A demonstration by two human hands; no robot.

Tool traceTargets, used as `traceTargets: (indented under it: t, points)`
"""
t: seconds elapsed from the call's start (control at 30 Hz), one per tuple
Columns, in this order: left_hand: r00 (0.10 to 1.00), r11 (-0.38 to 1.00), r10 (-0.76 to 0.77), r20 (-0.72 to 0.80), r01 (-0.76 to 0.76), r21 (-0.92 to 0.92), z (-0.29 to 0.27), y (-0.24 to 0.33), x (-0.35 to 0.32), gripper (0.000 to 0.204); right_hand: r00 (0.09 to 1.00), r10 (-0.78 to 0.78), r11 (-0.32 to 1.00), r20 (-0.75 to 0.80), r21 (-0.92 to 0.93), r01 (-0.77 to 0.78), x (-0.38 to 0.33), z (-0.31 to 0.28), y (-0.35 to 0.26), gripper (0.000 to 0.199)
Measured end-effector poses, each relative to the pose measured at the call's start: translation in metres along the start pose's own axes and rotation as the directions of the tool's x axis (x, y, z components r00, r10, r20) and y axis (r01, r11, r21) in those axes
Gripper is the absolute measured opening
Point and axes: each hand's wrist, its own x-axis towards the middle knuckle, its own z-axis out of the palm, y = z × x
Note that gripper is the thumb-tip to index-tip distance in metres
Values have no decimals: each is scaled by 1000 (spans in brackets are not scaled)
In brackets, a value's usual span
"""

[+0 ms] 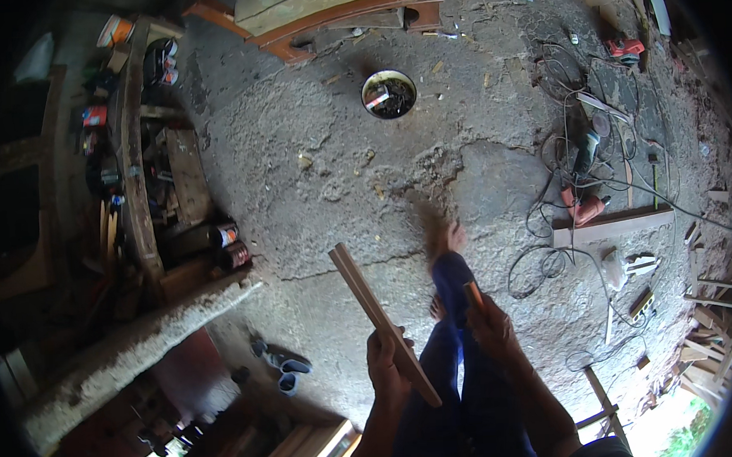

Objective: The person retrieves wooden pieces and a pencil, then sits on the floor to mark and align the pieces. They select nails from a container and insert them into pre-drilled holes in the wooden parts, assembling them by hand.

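My left hand [387, 361] grips a narrow wooden strip [371, 303] near its lower end; the strip points up and to the left over the concrete floor. In my right hand [492, 325] is a small slim orange-brown object [474, 294], held upright just right of the strip. Both hands are above my legs in dark blue trousers [458, 364], and one bare foot [447, 237] is blurred ahead of me.
A round bowl of dark bits [389, 93] sits on the floor ahead. Power tools and tangled cables [583, 176], a plank [613, 227] and wood offcuts lie to the right. A cluttered workbench [135, 174] with cans [229, 244] stands left. Sandals [282, 364] lie lower left.
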Motion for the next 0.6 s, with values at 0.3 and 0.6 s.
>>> traceTargets:
  t: [0.3, 0.6]
  points:
    - [990, 991, 4, 139, -22, 129, 98, 87, 127, 37, 973, -178, 913, -146, -393, 108, 261, 1, 55, 35]
    - [978, 970, 12, 208, -62, 237, 141, 143, 244, 41, 993, -116, 799, 33, -591, 113, 436, 52, 28, 43]
